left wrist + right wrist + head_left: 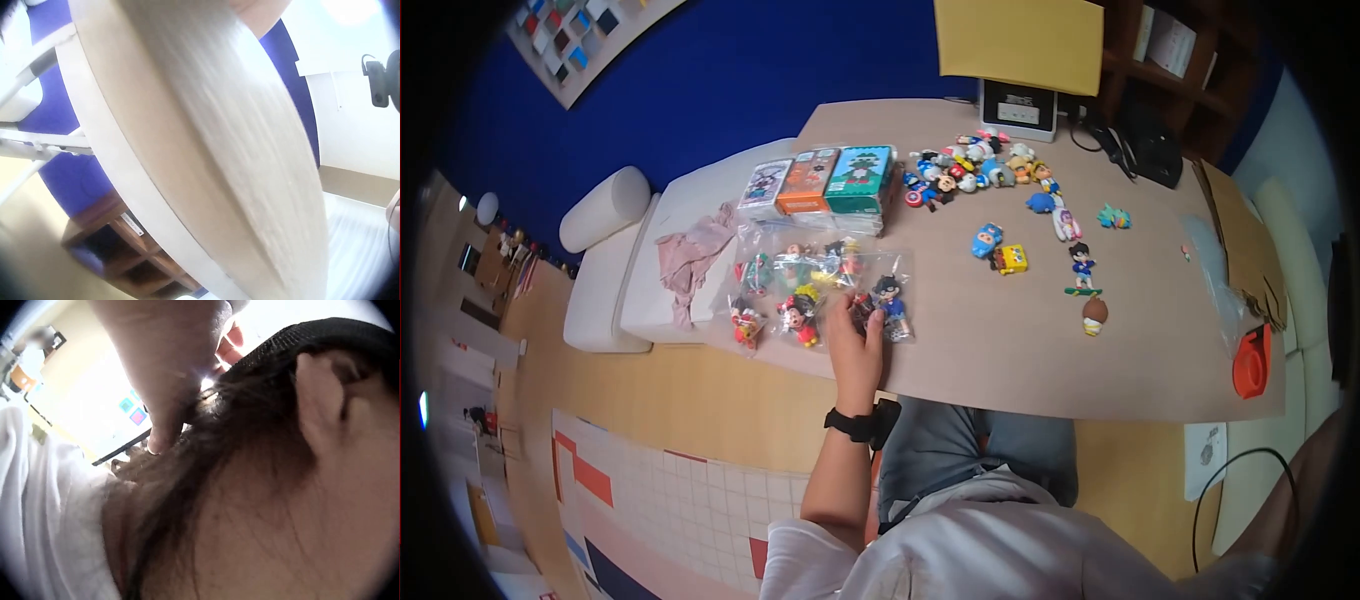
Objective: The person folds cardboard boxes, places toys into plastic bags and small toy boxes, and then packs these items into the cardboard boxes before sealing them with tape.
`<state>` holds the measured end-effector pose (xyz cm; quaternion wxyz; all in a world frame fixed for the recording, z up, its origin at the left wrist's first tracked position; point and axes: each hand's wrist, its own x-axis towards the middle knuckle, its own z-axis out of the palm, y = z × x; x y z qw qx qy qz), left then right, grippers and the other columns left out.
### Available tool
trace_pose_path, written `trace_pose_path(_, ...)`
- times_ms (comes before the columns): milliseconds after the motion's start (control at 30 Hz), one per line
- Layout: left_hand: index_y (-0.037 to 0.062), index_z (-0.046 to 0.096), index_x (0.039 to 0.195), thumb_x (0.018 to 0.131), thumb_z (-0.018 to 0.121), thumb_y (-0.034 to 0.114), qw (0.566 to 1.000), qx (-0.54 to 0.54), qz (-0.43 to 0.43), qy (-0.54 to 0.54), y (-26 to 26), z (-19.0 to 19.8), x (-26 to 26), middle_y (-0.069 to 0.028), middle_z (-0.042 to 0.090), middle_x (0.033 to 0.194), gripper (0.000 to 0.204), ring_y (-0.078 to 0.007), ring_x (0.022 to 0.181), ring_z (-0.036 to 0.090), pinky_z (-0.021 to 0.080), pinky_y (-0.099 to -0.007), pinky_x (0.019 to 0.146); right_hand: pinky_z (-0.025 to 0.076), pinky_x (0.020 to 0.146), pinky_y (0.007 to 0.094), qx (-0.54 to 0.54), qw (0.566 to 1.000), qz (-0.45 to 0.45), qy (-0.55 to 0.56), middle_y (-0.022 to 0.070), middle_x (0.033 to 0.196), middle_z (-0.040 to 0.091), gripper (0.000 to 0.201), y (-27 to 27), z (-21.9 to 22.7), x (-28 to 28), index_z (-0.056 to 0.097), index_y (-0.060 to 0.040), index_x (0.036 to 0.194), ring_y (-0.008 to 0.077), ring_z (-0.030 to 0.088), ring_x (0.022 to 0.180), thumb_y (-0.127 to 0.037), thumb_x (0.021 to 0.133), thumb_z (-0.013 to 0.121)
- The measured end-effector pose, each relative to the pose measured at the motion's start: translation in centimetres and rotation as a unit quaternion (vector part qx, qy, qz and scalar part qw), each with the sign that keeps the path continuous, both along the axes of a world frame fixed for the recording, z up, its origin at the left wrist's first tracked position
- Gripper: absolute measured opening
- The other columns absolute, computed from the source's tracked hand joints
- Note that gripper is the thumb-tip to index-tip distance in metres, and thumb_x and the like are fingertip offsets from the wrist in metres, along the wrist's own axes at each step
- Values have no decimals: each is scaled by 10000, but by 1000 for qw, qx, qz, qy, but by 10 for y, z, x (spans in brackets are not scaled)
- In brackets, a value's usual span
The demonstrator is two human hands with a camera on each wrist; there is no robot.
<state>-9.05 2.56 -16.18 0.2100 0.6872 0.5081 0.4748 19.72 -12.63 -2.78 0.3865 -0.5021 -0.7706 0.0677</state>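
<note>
My left hand [858,340] lies at the near left of the table with fingers spread from the thumb, touching the clear bags. A small dark red figurine [861,310] shows between thumb and fingers. Just right of it is a bagged figurine in blue with dark hair [890,300]. To its left, a Minnie Mouse figurine [800,325] lies in its bag among several other bagged figurines. In the right wrist view my right hand [172,356] is raised behind the head, its thumb against dark hair [231,425] beneath a black strap [300,340]. Its fingertips are partly hidden.
Small boxes [808,182] stand stacked behind the bags. Loose figurines [975,165] crowd the table's back, with several more at mid-right. An orange-red ring-shaped object [1251,362] lies by the right edge. A white sofa [670,290] with a pink cloth [692,260] adjoins the left side.
</note>
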Motion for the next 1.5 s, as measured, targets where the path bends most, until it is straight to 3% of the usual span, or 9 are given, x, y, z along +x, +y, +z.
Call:
trace_pose_path(367,-13,451,1193,843,602,172,999,-19,-7,-39,1,-5,0,-184,516,1132,423,-322,1049,489,371,-383,917,444,744,343,-8,1000,-14,-7,133,977,559,226,-2,1,0,542,-20,952,228,560,871,-220,858,492)
trace_pose_path(467,-19,448,1193,842,601,165,1000,5,1,22,3,-6,-2,-191,516,1132,424,-321,1046,493,377,-383,914,443,742,343,-5,1000,-23,-4,132,973,558,224,-11,4,6,542,-21,949,227,559,868,-220,858,492)
trace_pose_path(567,-19,447,1196,845,599,172,1000,-21,-4,-19,2,-6,0,-192,515,1137,427,-320,1050,492,376,-385,915,442,740,343,-8,1000,-18,-5,130,970,557,222,-8,2,7,541,-23,946,227,558,865,-220,857,492)
trace_pose_path(1500,-30,457,1187,844,601,176,1000,-4,4,-18,2,-11,2,-196,529,1122,426,-333,1048,486,369,-390,910,432,722,345,-1,1000,-27,1,115,936,549,201,-17,4,21,537,-36,921,222,548,840,-219,849,492)
